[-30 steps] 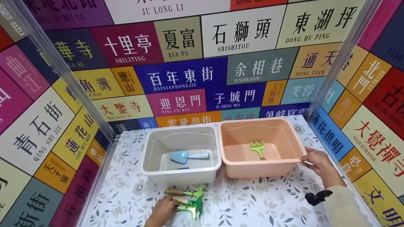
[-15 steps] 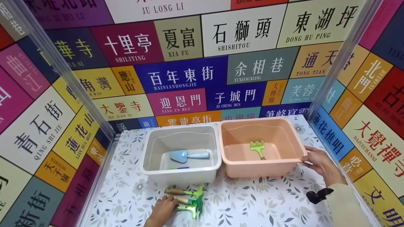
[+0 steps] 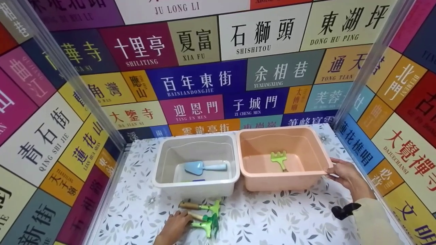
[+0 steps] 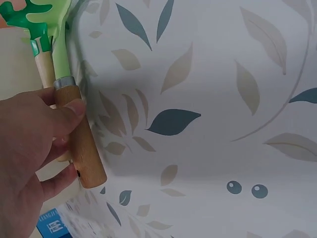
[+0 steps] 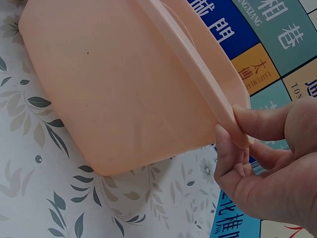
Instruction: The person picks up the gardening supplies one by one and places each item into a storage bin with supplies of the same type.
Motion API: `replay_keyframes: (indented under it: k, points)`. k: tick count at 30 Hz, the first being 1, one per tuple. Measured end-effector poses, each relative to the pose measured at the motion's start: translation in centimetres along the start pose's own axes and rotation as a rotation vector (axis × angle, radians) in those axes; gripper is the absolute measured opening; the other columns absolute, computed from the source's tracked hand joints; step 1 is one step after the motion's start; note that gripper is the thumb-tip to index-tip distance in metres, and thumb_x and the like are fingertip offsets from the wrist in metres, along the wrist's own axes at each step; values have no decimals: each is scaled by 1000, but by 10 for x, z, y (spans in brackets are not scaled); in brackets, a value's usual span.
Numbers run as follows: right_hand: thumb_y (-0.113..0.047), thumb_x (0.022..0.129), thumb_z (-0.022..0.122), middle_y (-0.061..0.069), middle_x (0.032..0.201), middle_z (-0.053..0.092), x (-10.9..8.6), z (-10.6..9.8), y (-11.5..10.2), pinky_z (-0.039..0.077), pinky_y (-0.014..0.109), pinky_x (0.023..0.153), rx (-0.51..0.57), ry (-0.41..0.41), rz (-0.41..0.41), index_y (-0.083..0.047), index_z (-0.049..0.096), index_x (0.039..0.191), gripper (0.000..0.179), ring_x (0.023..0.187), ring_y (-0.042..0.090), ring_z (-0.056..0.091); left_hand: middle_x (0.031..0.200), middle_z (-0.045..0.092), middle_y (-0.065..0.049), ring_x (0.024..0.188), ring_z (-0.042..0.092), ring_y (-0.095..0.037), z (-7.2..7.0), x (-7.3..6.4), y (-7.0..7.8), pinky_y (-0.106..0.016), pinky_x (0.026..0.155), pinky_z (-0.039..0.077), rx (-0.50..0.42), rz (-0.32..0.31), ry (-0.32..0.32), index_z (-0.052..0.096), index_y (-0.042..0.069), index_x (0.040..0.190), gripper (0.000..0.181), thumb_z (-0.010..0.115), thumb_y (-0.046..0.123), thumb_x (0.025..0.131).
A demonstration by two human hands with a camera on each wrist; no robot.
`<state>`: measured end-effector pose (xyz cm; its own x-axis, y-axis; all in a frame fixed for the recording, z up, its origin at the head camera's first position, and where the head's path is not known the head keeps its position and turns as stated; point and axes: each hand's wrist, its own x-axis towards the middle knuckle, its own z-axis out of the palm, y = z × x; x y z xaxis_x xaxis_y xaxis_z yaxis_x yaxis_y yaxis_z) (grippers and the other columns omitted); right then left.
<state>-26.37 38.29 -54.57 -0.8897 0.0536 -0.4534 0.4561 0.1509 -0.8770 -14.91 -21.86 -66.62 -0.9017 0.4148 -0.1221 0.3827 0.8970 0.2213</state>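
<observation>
In the head view my left hand [image 3: 174, 226] is at the lower left, over the handles of a small group of garden hand tools. In the left wrist view its thumb and fingers grip the wooden handle [image 4: 85, 144] of a light green garden tool. A dark green hand rake [image 4: 33, 19] lies beside it, its handle partly behind my fingers. Another light green tool [image 3: 214, 206] lies just beyond, close to the white basin. At the right, my right hand [image 3: 348, 178] pinches the near right corner of the peach basin's rim [image 5: 198, 74], thumb on one side and fingers on the other.
A white basin [image 3: 194, 186] stands left of the peach one, their rims touching. Inside it are a light blue trowel [image 3: 196, 168] and a partly hidden purple thing [image 3: 198, 180]. A green hand rake [image 3: 279, 158] lies in the peach basin. Sign-covered walls [image 3: 269, 75] enclose the leaf-patterned table [image 3: 272, 217].
</observation>
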Motion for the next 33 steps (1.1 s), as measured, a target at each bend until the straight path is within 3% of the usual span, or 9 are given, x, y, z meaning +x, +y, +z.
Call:
replay_keyframes:
  k: [5, 13, 18, 23, 33]
  points:
    - [5, 91, 57, 23, 129, 50, -1, -2, 0, 58, 24, 79, 17, 0, -9, 6, 10, 157, 81, 81, 3, 60, 93, 60, 3, 87, 54, -22, -3, 3, 0, -51, 70, 48, -22, -8, -32, 70, 19, 102, 13, 69, 12, 92]
    - [5, 93, 54, 18, 124, 52, -2, -1, -1, 58, 23, 79, 6, 2, -2, 6, 10, 157, 78, 81, 3, 59, 98, 65, 2, 94, 59, -25, -11, 2, -3, -59, 76, 51, -63, 32, -53, 71, 18, 107, 18, 69, 9, 91]
    - [5, 92, 54, 19, 125, 52, -2, 0, -1, 58, 24, 77, 6, 6, 4, 6, 11, 157, 78, 81, 3, 60, 98, 66, 2, 94, 60, -25, -19, 0, -8, -56, 77, 53, -126, 56, -102, 72, 17, 109, 18, 67, 10, 93]
    - [5, 92, 55, 14, 118, 55, -2, 0, -2, 58, 23, 76, 10, 7, 3, 6, 11, 157, 78, 80, 3, 60, 94, 66, 3, 92, 63, -23, -24, 3, -9, -51, 78, 54, -170, 34, -146, 73, 15, 108, 17, 66, 9, 94]
    - [3, 93, 57, 1, 103, 61, -3, 0, 0, 57, 22, 74, 37, 15, -11, 7, 9, 157, 80, 78, 2, 62, 95, 67, 3, 89, 63, -21, -29, 8, -4, -49, 78, 56, -190, 76, -112, 73, 17, 100, 10, 71, 12, 92]
